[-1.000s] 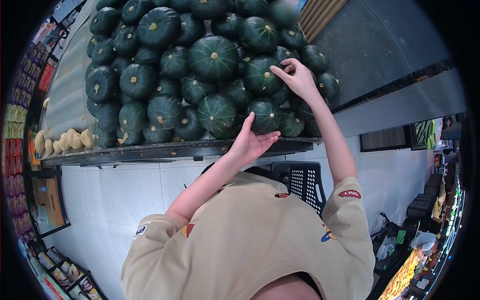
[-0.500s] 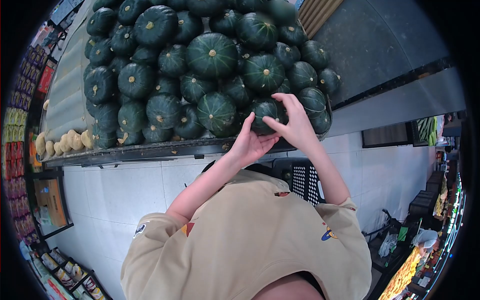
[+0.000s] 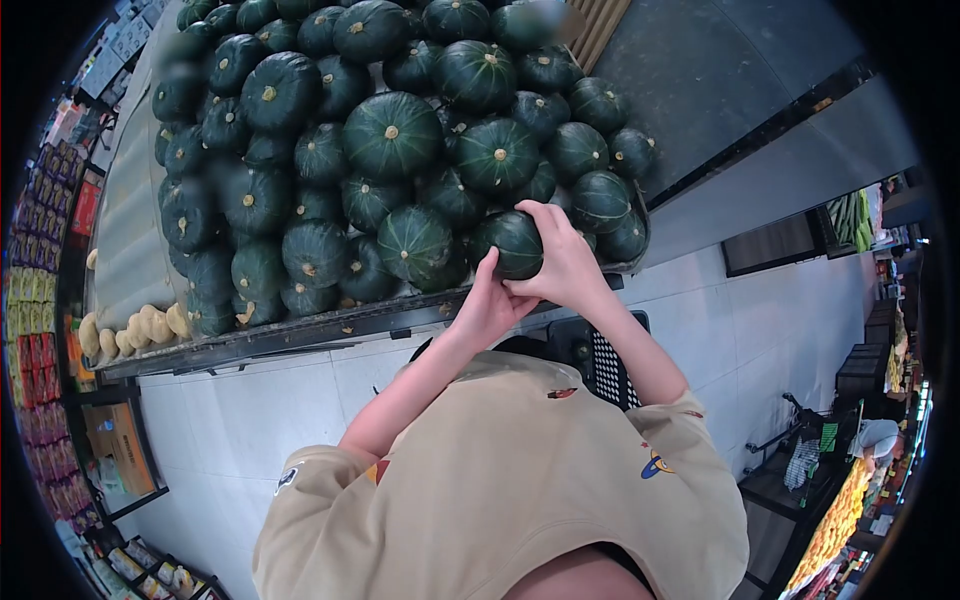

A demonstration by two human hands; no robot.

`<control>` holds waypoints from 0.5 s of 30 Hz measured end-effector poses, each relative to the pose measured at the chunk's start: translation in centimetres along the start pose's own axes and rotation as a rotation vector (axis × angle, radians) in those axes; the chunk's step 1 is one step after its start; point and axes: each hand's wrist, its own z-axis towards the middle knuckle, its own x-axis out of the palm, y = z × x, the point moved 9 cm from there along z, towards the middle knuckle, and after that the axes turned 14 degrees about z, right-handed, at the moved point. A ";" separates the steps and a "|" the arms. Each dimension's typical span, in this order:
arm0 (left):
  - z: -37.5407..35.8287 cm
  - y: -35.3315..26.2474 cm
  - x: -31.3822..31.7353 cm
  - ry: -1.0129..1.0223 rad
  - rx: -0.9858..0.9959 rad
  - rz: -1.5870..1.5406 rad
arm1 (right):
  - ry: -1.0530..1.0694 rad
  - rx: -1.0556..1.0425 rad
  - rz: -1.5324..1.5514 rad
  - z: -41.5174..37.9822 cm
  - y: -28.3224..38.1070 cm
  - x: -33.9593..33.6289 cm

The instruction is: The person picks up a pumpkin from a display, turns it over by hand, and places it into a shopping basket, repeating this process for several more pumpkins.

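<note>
Closest to the camera is the person's beige sweatshirt (image 3: 520, 480), filling the bottom of the view, with both forearms reaching away toward the display. Just past the right arm there's a black perforated basket (image 3: 605, 362) sitting on the pale tiled floor (image 3: 250, 400).

Both hands meet on one dark green squash (image 3: 515, 243) at the near edge of the pile, right-of-centre. The left hand (image 3: 487, 303) cups it from underneath on the near side, thumb up against its left flank. The right hand (image 3: 562, 262) wraps over its right side with fingers curled across the top, so the squash is clamped between the two palms. Can't tell if it's lifted clear or resting on its neighbours.

Beyond that, the heap of green squashes (image 3: 390, 135) climbs up and away across the stand, whose dark front rim (image 3: 300, 335) runs along the near side. Off to the left end of the rim there's a little row of pale butternut squashes (image 3: 135, 328). Far left edge has shelves of packaged goods (image 3: 40, 250), too blurry to read
</note>
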 end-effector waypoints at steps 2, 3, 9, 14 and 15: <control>0.2 0.2 -0.5 -0.016 0.019 0.040 | -0.048 -0.041 0.063 0.0 0.8 -1.4; 0.1 -0.5 -0.2 0.027 0.076 0.117 | -0.094 -0.043 0.136 0.2 1.2 -2.7; -0.8 -2.2 -0.1 0.028 0.187 0.264 | -0.288 0.010 0.419 2.7 1.0 -9.7; -1.1 -1.7 -0.8 0.016 0.158 0.289 | -0.452 -0.001 0.494 8.0 -4.0 -13.8; -1.1 -1.7 -1.0 0.021 0.173 0.291 | -0.461 -0.011 0.496 9.1 -4.4 -14.3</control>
